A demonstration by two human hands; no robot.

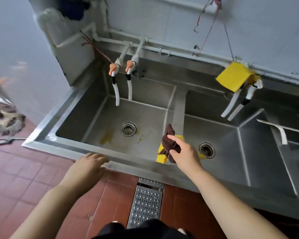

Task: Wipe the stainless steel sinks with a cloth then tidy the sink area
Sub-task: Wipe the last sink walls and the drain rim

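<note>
While right hand grips brown cloth, left hand rests on sink rim.

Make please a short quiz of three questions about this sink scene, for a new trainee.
1. True or false: the right hand holds the brown cloth.
2. Where is the left hand? A) on a tap B) open, at the front rim of the left sink C) inside the drain
3. What colour are the stains on the floor of the left sink, beside the drain?

Key:
1. True; it pinches the cloth above the divider, over a yellow cloth.
2. B
3. Yellowish-brown.
</note>
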